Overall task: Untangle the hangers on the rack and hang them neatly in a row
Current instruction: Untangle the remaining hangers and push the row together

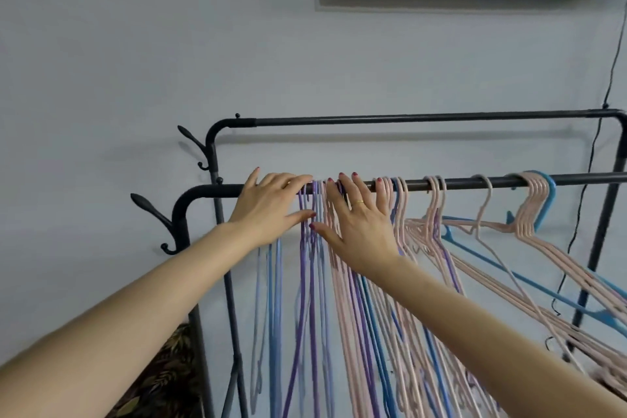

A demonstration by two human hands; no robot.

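1. The hangers (pixel 339 265) hang from the rack's front rail (pixel 458 182), bunched under both hands.
2. The left hand (pixel 271 210) lies flat, fingers straight, on the rail.
3. The right hand (pixel 359 224) presses straight fingers against the hooks.

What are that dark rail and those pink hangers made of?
The rail looks like painted metal tube: dark, smooth, with a faint sheen. The pink hangers seem to be thin wire with a matte plastic or rubbery coating, judging by their slim, even strands; I can't be sure.
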